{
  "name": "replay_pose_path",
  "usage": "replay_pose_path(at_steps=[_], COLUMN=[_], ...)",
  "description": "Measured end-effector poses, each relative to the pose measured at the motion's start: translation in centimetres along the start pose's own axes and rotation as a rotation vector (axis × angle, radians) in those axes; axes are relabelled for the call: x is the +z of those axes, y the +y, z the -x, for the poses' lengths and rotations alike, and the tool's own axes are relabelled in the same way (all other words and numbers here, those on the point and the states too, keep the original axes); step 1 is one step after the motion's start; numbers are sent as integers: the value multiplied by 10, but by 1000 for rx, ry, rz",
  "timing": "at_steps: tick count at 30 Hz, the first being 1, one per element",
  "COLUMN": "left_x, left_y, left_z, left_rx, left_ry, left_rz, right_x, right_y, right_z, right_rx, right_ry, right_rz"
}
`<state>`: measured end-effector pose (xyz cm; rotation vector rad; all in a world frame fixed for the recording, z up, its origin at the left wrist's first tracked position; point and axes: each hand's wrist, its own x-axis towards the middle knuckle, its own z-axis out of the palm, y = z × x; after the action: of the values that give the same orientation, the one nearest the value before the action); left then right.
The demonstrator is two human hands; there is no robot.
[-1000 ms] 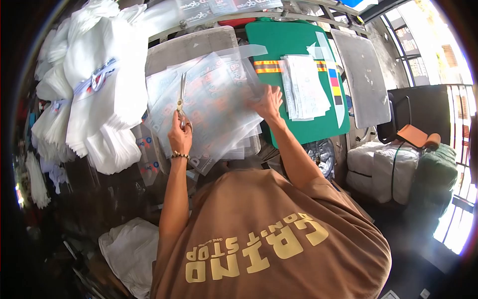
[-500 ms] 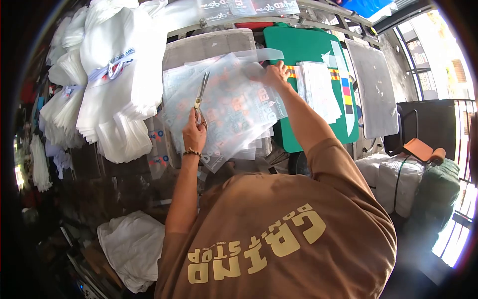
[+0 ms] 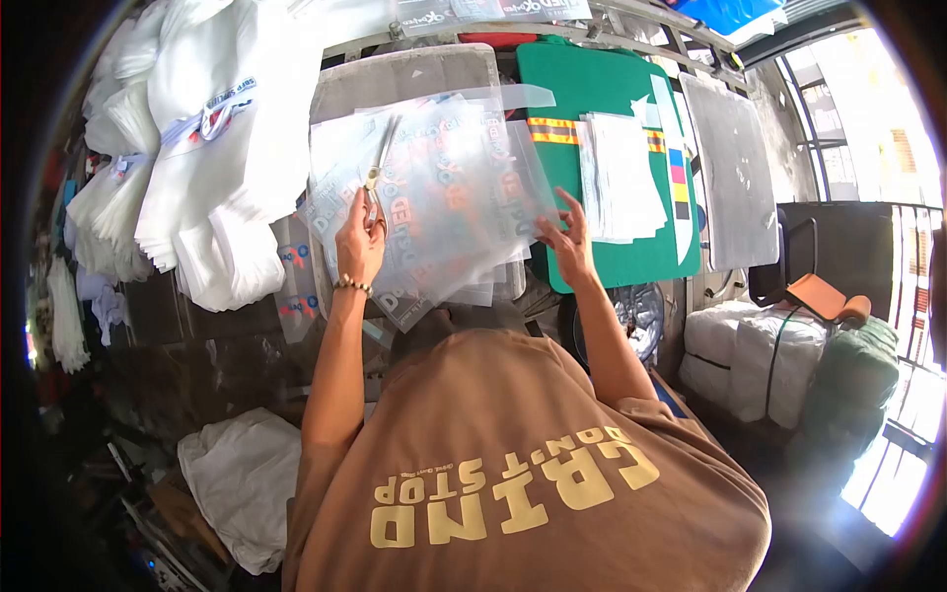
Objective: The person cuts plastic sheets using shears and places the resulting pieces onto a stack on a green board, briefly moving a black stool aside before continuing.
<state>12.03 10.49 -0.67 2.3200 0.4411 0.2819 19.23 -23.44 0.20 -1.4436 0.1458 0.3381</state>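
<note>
My left hand (image 3: 361, 245) is closed around the handles of a pair of scissors (image 3: 374, 180), whose blades point away from me over the sheets. Beneath them lies a loose pile of translucent printed plastic sheets (image 3: 444, 187), with red and blue lettering, on a grey board (image 3: 335, 87). At the right edge of the top sheet is my right hand (image 3: 569, 245), its fingers apart and the tips near or touching the edge. A narrow clear strip (image 3: 523, 96) sticks out from the far side of the pile.
Right of the pile stands a green board (image 3: 552, 74) with striped tape, bearing a stack of white sheets (image 3: 621, 178). Another grey board (image 3: 730, 168) is farther right. Bundles of white bags (image 3: 197, 158) hang at left. Wrapped white bales (image 3: 755, 350) sit at lower right.
My right hand has come back toward me from the far edge by the green board to the sheet's right edge. The scissors have shifted slightly left and away with my left hand.
</note>
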Motion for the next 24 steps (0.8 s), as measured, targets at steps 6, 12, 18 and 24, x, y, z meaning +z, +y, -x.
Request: replay_pose_path(at_steps=[6,12,18,24], left_x=[-23,-9,22,34], left_y=[30,30,40,54], left_z=[98,202,209,186], left_rx=[-376,-485,-476,-415], left_ry=[-318,-568,-467,-435], left_rz=[1034,880,795,547], right_x=[28,54,68,85], right_y=[51,46,61,66], right_z=[35,31,9,7], right_rx=[72,-128,183,93], right_ry=[26,157,266,76], right_rz=[-352,241,-524,-182])
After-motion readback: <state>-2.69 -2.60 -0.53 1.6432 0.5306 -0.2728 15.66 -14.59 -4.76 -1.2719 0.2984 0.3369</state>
